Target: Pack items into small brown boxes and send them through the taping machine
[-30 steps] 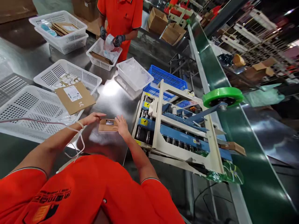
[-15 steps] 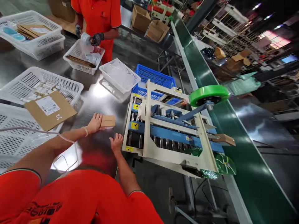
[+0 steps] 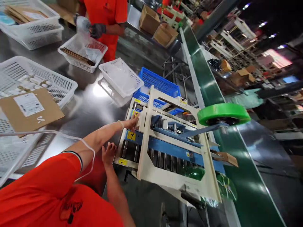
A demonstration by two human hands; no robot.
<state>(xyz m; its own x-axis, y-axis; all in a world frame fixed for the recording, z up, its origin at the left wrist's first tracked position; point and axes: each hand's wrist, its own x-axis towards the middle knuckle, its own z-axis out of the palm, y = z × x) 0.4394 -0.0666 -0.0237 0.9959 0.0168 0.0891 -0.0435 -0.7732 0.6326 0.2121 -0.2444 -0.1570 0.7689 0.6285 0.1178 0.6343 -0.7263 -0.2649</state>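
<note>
My left hand (image 3: 132,122) reaches forward with fingers stretched out at the infeed of a tape sealing machine (image 3: 163,142), between its blue side rails. A pale flat surface lies just beyond the fingertips; I cannot tell whether it is the small carton or part of the machine. My right hand (image 3: 109,153) rests near the table edge beside the machine's front corner, fingers apart and nothing in it. On top of the machine sits a roll of green tape (image 3: 223,113). A small brown carton (image 3: 224,158) sticks out at the far end.
White baskets (image 3: 68,83) stand at the left, one under a labelled brown envelope (image 3: 30,108). A pale cable (image 3: 91,148) hangs by my left arm. Across the steel table (image 3: 87,108), a co-worker's gloved hand (image 3: 97,30) is at another basket. A green conveyor (image 3: 251,170) runs behind the machine.
My left hand has moved right from the table to the machine's infeed; the small carton it held no longer shows clearly. My right hand appears slightly further left. The view has shifted.
</note>
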